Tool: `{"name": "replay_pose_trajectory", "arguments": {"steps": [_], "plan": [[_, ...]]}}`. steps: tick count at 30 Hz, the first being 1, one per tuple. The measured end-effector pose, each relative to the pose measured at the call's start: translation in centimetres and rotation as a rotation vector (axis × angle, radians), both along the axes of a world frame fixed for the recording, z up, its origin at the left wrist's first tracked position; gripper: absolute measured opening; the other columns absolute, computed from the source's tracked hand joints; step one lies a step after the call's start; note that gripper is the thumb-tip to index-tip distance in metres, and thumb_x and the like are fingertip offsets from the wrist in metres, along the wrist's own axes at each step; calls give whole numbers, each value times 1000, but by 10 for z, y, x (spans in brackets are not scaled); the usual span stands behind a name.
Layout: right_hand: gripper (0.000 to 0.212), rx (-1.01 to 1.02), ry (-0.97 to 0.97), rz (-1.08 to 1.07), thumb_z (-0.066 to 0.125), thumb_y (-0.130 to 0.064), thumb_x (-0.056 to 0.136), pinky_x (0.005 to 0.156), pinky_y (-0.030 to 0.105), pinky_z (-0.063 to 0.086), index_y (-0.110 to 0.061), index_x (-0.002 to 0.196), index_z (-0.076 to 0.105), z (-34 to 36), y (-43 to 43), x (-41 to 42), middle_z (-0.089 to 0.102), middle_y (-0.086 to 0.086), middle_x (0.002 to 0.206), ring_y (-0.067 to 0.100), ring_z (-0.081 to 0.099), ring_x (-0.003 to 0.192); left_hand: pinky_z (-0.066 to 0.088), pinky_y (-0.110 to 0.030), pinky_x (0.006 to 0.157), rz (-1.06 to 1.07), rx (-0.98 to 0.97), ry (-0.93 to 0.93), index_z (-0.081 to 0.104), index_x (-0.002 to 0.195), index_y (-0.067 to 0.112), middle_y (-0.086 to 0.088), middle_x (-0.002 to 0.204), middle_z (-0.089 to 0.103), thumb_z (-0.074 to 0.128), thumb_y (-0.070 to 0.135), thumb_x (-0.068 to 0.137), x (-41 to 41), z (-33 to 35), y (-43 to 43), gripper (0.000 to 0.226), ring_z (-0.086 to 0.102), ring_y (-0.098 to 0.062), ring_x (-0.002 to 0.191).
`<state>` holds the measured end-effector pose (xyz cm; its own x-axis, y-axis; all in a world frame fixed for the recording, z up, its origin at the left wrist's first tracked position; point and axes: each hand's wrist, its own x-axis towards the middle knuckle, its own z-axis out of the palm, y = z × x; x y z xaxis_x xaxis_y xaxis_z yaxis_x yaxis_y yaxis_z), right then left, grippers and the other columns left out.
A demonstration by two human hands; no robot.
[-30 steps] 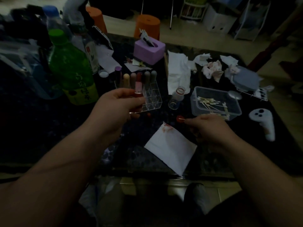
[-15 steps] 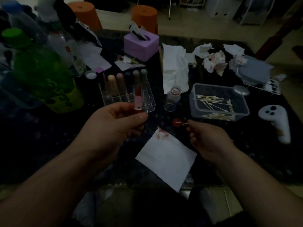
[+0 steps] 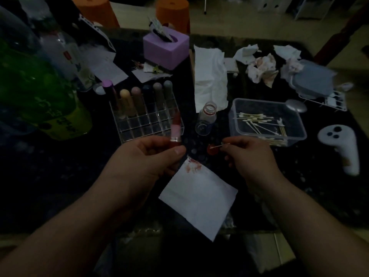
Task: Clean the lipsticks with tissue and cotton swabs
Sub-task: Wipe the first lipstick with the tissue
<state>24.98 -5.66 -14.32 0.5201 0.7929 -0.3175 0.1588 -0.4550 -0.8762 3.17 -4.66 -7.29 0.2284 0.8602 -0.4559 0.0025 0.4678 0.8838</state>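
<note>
— While the dark table [image 3: 50, 176] is carrying the whole set-up, which item is serving as the reference?

— The clear organizer [image 3: 139, 126] is serving as the reference; capped lipsticks [image 3: 137, 98] are standing in its rear row. A green bottle [image 3: 40, 92] is standing to the organizer's left. A white tissue [image 3: 199, 202], stained red at its far corner, is lying flat on the near side of the organizer. A clear tub [image 3: 231, 118] holding loose cotton swabs [image 3: 257, 118] is sitting to the organizer's right.

— How are the hands engaging?

— The left hand [image 3: 145, 162] is hovering just in front of the organizer, thumb and fingers curling round the base of a lipstick [image 3: 176, 126]. That lipstick is standing upright, red tip uppermost, overlapping the organizer's near right corner in this view. The right hand [image 3: 251, 156] is hovering in front of and to the right of the organizer, thumb and forefinger pinching one cotton swab [image 3: 219, 146]. The swab is pointing left toward the lipstick without touching it.
</note>
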Motion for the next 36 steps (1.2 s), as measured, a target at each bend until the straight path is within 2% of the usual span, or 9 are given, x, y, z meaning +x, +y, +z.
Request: {"name": "replay_pose_trajectory", "arguments": {"steps": [4,7,12,16,21,24,29,31,36], "plan": [[12,25,-94,67,68,-17,91,52,20,49,-20,100,76,0,0,-1,74,1,72,2,60,52,52,-30,64,10,-24,-18,76,87,10,-10,82,76,73,22,62,-2,0,-3,29,68,-18,70],[10,47,-194,122,67,-22,93,51,16,47,-25,91,77,2,-1,1,72,-7,67,-1,59,50,56,-25,59,10,-29,-35,73,94,6,-12,85,77,71,21,65,-5,2,-5,33,70,-18,69],[7,84,-448,237,70,-24,90,56,0,38,-26,87,76,8,-4,2,63,-23,69,-16,58,65,57,-31,66,-5,-22,6,74,96,9,-10,88,77,74,13,68,-9,1,-5,28,72,-20,75],[7,85,-530,292,72,-26,89,66,4,43,-24,93,77,5,-4,-3,67,-15,79,-10,59,71,53,-35,71,-5,-15,32,77,92,12,-10,85,76,78,18,60,-7,-3,-5,33,70,-22,74],[6,125,-473,307,73,-24,88,65,-1,42,-25,93,76,4,2,-12,61,-26,75,-13,60,74,52,-36,71,-16,-37,1,79,84,12,-11,83,76,77,8,72,-5,-3,-6,12,70,-23,73],[6,145,-427,307,73,-23,88,68,0,44,-28,91,75,3,6,-14,62,-28,76,-15,60,81,53,-35,69,-8,-43,-5,78,84,11,-10,81,75,76,5,76,-5,-2,-7,10,70,-23,72],[8,175,-403,289,71,-18,89,66,-1,42,-21,94,77,-7,14,-17,67,-21,77,-13,63,79,56,-34,67,-4,-36,0,76,90,8,-11,82,76,75,5,78,-6,-1,-6,12,69,-21,70],[10,176,-405,292,70,-17,90,66,-2,41,-20,96,78,-10,17,-19,70,-16,80,-14,62,76,55,-37,70,-6,-31,-4,78,84,10,-12,82,76,77,9,73,-7,-1,-6,12,69,-23,71],[10,169,-528,323,67,-21,92,63,-1,39,-20,91,77,-8,15,-17,70,-11,80,-13,58,72,57,-38,74,-12,-19,23,77,86,12,-12,81,76,76,8,76,-14,-1,-5,10,70,-23,72]]}}
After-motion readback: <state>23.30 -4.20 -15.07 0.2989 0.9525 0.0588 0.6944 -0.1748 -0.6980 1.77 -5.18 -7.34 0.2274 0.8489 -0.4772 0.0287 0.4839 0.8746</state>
